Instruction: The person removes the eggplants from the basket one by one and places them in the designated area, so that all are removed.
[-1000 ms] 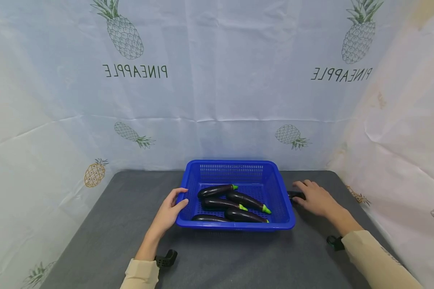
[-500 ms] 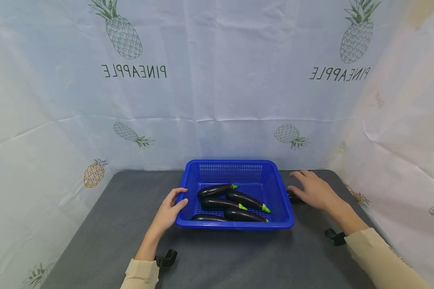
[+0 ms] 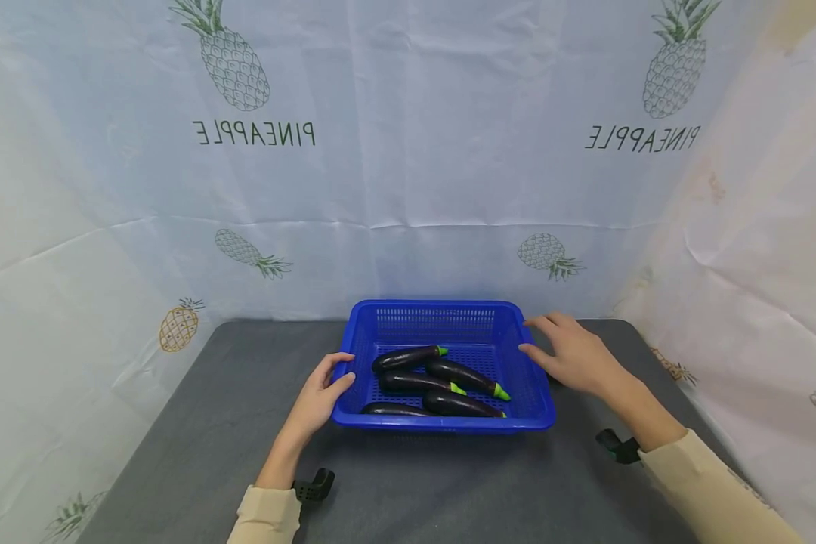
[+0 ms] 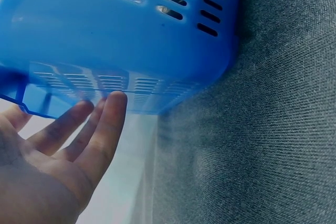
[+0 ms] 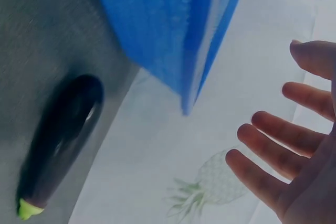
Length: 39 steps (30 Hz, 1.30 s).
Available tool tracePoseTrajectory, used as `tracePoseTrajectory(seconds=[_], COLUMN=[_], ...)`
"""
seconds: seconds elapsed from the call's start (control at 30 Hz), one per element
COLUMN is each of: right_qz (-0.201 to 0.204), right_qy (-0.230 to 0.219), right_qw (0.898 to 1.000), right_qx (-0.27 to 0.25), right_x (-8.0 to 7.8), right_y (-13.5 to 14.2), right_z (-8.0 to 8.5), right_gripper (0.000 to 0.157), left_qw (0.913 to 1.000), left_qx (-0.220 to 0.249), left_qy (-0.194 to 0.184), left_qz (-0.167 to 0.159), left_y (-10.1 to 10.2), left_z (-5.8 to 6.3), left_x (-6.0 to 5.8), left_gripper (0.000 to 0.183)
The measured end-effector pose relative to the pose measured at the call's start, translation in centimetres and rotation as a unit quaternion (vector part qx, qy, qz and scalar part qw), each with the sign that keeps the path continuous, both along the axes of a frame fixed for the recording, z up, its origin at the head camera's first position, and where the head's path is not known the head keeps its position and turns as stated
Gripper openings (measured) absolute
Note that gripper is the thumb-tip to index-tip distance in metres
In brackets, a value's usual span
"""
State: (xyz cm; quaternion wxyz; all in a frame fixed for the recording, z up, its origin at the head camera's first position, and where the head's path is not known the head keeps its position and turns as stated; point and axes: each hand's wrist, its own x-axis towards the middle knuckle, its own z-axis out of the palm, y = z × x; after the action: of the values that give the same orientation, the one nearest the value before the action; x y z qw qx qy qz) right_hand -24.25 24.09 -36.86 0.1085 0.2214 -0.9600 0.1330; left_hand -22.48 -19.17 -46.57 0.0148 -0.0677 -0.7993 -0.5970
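A blue plastic basket (image 3: pixel 442 423) stands on the table, with several dark eggplants (image 3: pixel 408 359) lying in it, their stem ends green. My left hand (image 3: pixel 317 397) holds the basket's left rim; in the left wrist view its fingers (image 4: pixel 105 135) lie against the outer wall. My right hand (image 3: pixel 574 355) is raised over the basket's right rim, thumb and fingers spread and holding nothing. Another eggplant (image 5: pixel 63 137) lies on the table to the right of the basket; the right hand mostly hides it in the head view.
The dark grey table (image 3: pixel 449 491) ends at a pale curtain (image 3: pixel 442 189) printed with pineapples, which also hangs at both sides. A black wrist strap (image 3: pixel 315 486) is on the left wrist and a second strap (image 3: pixel 619 447) on the right.
My right hand has let go of the eggplant beside the basket, risen and moved left to the basket's right rim. The left hand and the basket have stayed in place.
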Motion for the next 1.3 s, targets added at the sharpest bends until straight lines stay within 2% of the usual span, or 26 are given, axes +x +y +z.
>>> tracePoseTrajectory(seconds=[0.3,0.53,1.0,1.3], right_qz=[0.014,0.027,0.070,0.079], right_qy=[-0.002,-0.007,-0.013,-0.018], right_qw=[1.000,1.000,0.997,0.996], right_qx=[0.003,-0.002,0.017,0.030], right_x=[0.4,0.5,0.5,0.2], right_y=[-2.3,-4.2,-7.2,-8.7], right_z=[0.8,0.8,-0.5,-1.6], right_gripper=[0.045,0.045,0.045,0.043], left_qw=[1.0000,1.0000,1.0000,1.0000], left_qx=[0.002,0.002,0.002,0.001], left_qy=[0.001,-0.002,-0.002,-0.002], left_qz=[0.002,0.004,0.004,0.003], left_y=[0.0,0.0,0.0,0.1], left_z=[0.3,0.4,0.3,0.2], left_x=[0.1,0.1,0.0,0.1], left_gripper=[0.036,0.036,0.036,0.036])
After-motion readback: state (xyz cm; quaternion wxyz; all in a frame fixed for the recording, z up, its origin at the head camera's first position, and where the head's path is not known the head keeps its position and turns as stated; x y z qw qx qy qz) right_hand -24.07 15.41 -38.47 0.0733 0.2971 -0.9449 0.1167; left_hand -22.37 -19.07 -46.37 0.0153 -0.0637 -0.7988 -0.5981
